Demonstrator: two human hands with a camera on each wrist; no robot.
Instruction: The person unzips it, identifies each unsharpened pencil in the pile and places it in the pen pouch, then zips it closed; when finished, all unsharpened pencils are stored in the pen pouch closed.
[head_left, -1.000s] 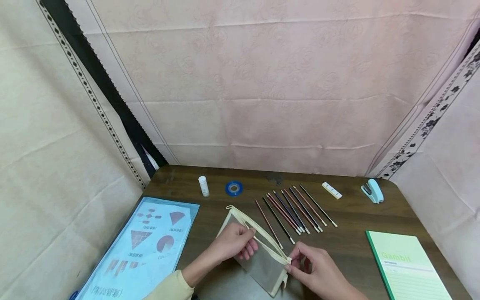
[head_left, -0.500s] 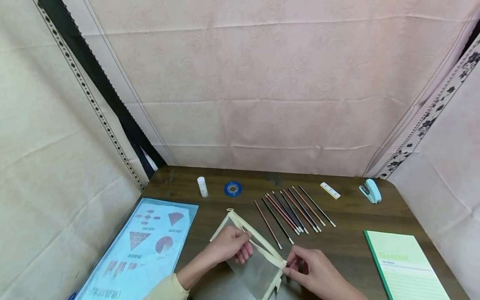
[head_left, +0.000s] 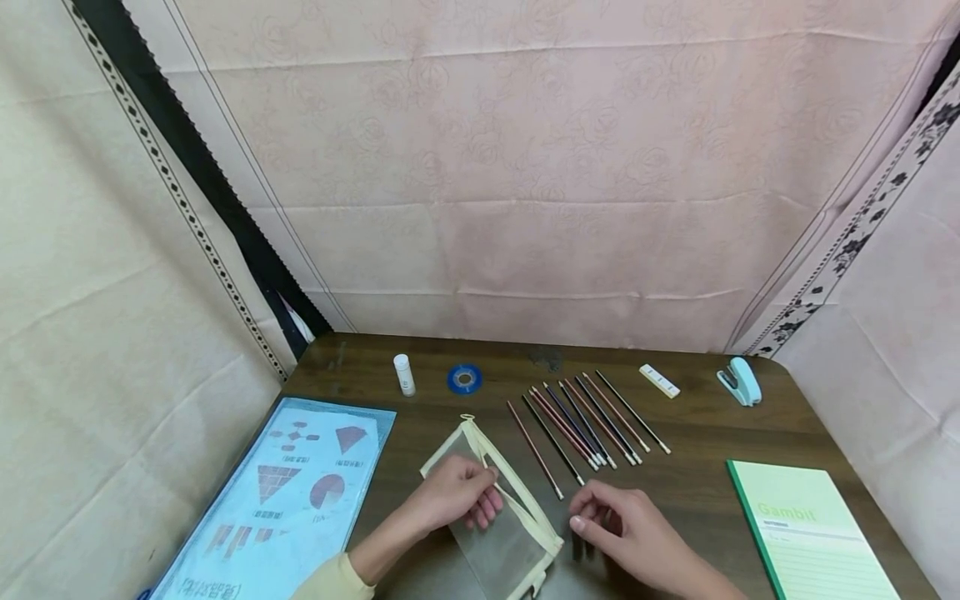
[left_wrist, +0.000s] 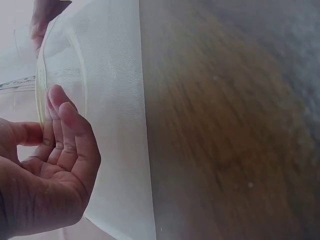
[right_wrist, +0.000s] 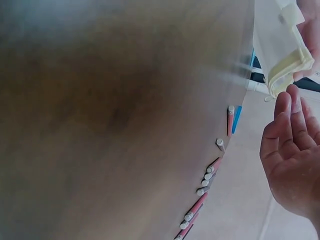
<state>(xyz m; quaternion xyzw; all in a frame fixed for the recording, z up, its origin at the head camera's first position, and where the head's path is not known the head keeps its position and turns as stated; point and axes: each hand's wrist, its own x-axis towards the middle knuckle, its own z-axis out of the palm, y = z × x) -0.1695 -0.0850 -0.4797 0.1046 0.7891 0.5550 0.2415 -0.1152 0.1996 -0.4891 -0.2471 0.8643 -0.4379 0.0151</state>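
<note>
A cream-edged zipper pouch (head_left: 510,546) of see-through mesh is held up slantwise over the near table in the head view, its zipped edge parted. My left hand (head_left: 456,492) pinches that edge between thumb and fingers, as the left wrist view shows with the mesh (left_wrist: 117,165) spreading beyond the fingers. Just off the pouch's right end is my right hand (head_left: 633,533), fingers loosely bent and holding nothing. In the right wrist view the right hand's fingertips (right_wrist: 292,91) lie close to the pouch's corner (right_wrist: 295,62). A row of pencils (head_left: 535,451) lies beyond the hands.
On the left of the table (head_left: 450,433) lies a blue printed folder (head_left: 307,454). A glue stick (head_left: 404,375), blue tape roll (head_left: 465,379), white block (head_left: 660,381) and mint stapler (head_left: 741,382) stand along the back. At right is a green notepad (head_left: 813,525).
My right hand has let go of the pouch's right end and drawn slightly away. The pouch has shifted a little left, still in my left hand.
</note>
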